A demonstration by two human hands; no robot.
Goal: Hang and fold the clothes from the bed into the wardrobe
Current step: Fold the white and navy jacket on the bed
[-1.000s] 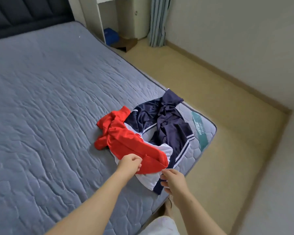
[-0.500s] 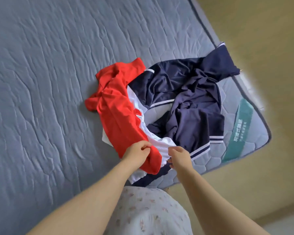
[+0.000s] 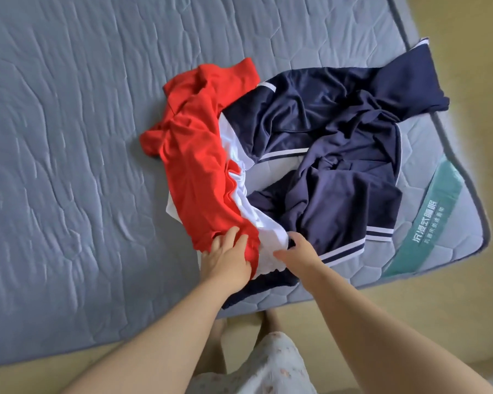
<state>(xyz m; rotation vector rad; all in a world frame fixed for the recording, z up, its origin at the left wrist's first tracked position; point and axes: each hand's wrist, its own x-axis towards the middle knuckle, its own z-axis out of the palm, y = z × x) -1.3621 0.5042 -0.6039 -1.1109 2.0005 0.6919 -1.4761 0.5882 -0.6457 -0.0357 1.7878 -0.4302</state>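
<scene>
A crumpled red shirt (image 3: 199,155) lies on the grey-blue mattress (image 3: 69,137) near its corner. A white garment (image 3: 256,220) sits partly under it. A navy jacket with white stripes (image 3: 339,172) is heaped to the right, reaching the mattress edge. My left hand (image 3: 228,260) rests on the near end of the red shirt, fingers stretched out and slightly apart. My right hand (image 3: 296,251) is on the near edge of the white garment, thumb and curled fingers pinching the cloth. The wardrobe is out of view.
The mattress corner with a green label (image 3: 427,223) is at the right. Beige floor (image 3: 467,322) runs along the right and bottom. My feet and a light patterned skirt (image 3: 268,365) are just below the mattress edge.
The view has tipped down and closer to the pile. My left hand went from pinching the red shirt to lying flatter on it. My right hand stays at the white cloth's edge.
</scene>
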